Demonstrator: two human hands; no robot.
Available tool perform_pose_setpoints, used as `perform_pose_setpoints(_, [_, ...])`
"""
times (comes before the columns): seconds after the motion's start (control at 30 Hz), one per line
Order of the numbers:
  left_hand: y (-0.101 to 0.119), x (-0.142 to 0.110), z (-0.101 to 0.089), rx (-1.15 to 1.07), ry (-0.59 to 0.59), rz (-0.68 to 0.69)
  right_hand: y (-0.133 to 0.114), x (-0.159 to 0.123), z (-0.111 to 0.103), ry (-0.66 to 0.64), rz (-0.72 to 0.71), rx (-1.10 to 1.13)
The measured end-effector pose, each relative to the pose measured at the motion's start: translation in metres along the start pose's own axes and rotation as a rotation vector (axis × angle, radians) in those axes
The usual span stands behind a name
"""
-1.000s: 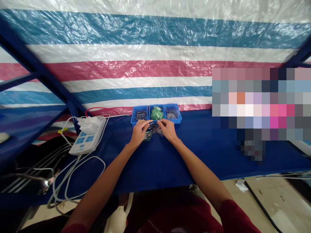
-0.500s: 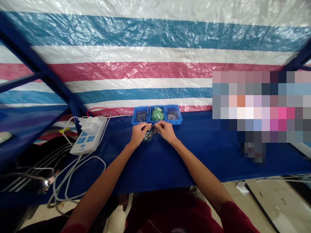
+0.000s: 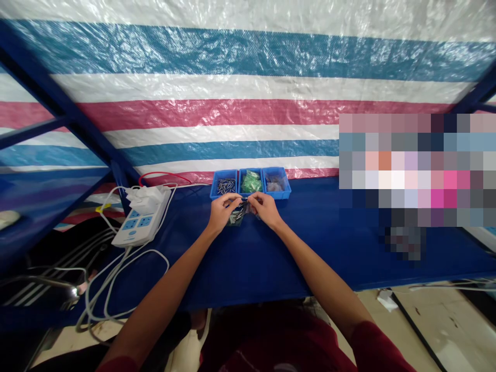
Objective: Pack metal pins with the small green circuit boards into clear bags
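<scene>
My left hand (image 3: 225,209) and my right hand (image 3: 264,207) meet in front of the bins, each closed in a pinch. Between their fingertips runs a small thin metal piece (image 3: 244,199), too small to name surely. Just below lies a clear plastic bag (image 3: 234,219) with small metal parts showing in it, partly hidden by my fingers. Behind my hands stand three blue bins in a row: the left bin (image 3: 213,193) has many dark and silver metal pins (image 3: 226,186), the middle one green plastic packets (image 3: 251,182), the right one clear or greyish small pieces (image 3: 274,183).
A white power strip (image 3: 134,232) with plugged-in adapters and loose white cables (image 3: 110,289) lies to the left on the blue table (image 3: 248,268). A striped plastic sheet (image 3: 240,113) hangs behind. Blue frame posts (image 3: 58,98) rise at the left. A blurred-out patch covers the right.
Both hands stay almost in place. My fingertips have shifted slightly, and the thin metal piece now shows between them at a slightly different angle.
</scene>
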State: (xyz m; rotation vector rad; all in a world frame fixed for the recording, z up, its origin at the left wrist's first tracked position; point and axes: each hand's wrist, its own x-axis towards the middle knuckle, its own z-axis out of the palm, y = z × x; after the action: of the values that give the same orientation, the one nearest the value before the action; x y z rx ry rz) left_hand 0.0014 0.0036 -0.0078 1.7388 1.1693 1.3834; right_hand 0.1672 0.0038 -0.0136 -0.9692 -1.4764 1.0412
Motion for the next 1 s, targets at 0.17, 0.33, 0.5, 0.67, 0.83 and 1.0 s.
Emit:
perform_pose_setpoints(0.17, [-0.001, 0.0, 0.004, -0.064, 0.051, -0.043, 0.002, 0.0, 0.002, 0.003, 0.022, -0.016])
perform_pose_setpoints(0.33, [0.004, -0.003, 0.002, -0.003, -0.012, 0.052, 0.003, 0.002, 0.0, 0.124, 0.025, -0.109])
perform_pose_setpoints(0.5, [0.002, -0.004, -0.001, 0.367, -0.091, 0.235, 0.001, 0.002, -0.004, 0.185, 0.011, -0.135])
perform_pose_setpoints(0.67, [-0.002, -0.004, -0.002, 0.419, -0.048, 0.362, -0.001, 0.001, -0.006, 0.169, 0.068, -0.197])
perform_pose_setpoints(0.83, [0.0, -0.003, -0.003, 0.402, -0.052, 0.379, 0.0, 0.0, -0.002, -0.055, 0.057, -0.176])
perform_pose_setpoints(1.0, [0.006, -0.002, -0.006, 0.364, -0.043, 0.356, 0.0, -0.001, -0.001, -0.081, 0.065, -0.079])
